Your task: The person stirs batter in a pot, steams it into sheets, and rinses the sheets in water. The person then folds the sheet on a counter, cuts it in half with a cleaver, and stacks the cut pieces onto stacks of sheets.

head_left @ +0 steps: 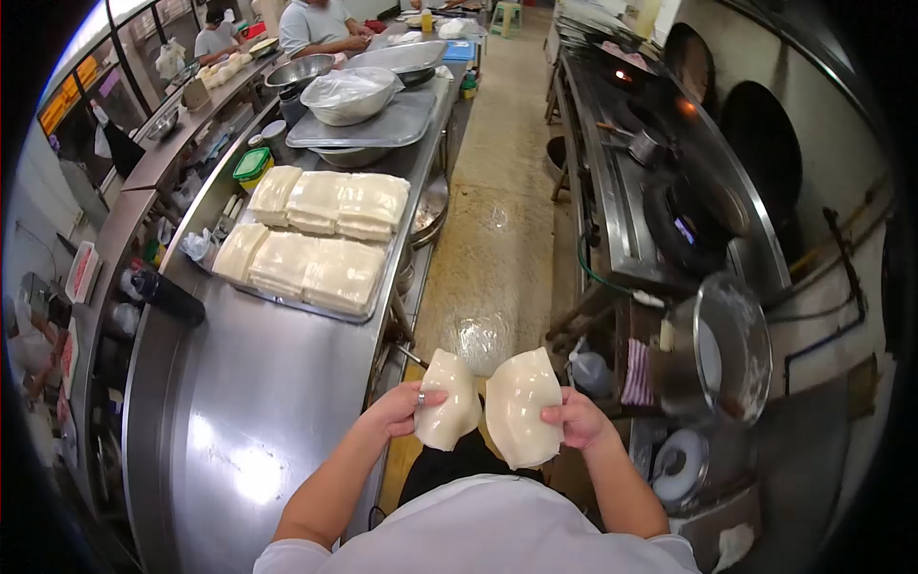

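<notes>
My left hand [402, 408], with a ring on one finger, grips a pale, shiny dough sheet [448, 400] by its left edge. A second dough sheet [523, 407] is pinched at its right edge by my right hand [579, 418]. Both sheets hang side by side over the floor in front of my body, with a narrow gap between them. To the left, stacks of similar square dough sheets [320, 268] lie in two rows on a metal tray on the steel counter.
The steel counter [258, 402] runs along my left. Bowls, one plastic-covered [349, 96], stand beyond the stacks. A stove [660, 172] with woks lines the right, near a large metal pot [734, 349]. Two people [320, 29] [218, 40] work at the far left. A wet floor aisle [492, 220] lies between.
</notes>
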Demonstrator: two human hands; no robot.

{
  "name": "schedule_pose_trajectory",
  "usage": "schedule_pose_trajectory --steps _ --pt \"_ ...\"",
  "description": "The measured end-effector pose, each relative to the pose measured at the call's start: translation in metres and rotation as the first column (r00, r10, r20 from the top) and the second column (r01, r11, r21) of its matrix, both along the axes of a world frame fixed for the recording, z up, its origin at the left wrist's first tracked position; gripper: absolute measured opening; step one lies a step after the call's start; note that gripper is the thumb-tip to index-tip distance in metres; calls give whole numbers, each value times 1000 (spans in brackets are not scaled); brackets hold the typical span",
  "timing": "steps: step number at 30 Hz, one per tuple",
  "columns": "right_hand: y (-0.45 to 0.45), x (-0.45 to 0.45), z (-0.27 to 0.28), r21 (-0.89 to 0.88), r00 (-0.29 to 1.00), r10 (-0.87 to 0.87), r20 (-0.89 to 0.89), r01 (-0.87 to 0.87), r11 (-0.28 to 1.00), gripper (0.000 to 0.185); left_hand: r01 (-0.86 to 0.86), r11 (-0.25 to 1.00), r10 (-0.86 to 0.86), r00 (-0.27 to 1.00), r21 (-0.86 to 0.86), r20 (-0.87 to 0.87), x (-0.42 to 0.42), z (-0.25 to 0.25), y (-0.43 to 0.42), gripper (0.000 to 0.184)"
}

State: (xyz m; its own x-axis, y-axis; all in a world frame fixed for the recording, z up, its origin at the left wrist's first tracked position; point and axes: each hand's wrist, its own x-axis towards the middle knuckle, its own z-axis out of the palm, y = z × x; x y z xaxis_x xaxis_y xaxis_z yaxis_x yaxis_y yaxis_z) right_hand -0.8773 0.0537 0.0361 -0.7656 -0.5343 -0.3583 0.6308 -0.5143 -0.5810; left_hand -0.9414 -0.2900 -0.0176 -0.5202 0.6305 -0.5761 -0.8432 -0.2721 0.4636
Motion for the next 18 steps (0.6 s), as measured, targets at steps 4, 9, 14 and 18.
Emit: schedule_pose_trajectory --steps 4,9,14,18 --pt "-1 -95 14 0 999 48 3 -48 999 38 -45 999 45 999 8 -10 -75 15 -5 43" --pt "-17 -204 20 -29 989 134 -56 -136 990 40 -228 973 225 972 -42 -67 -142 40 -36 43" --pt "-40 -316 8 -37 950 307 -50 -309 950 42 -427 897 405 898 -119 -172 -205 52 -92 41" --pt "-67 -399 12 -72 903 428 -49 -430 900 41 -556 808 517 828 -196 -217 -267 59 -140 39"
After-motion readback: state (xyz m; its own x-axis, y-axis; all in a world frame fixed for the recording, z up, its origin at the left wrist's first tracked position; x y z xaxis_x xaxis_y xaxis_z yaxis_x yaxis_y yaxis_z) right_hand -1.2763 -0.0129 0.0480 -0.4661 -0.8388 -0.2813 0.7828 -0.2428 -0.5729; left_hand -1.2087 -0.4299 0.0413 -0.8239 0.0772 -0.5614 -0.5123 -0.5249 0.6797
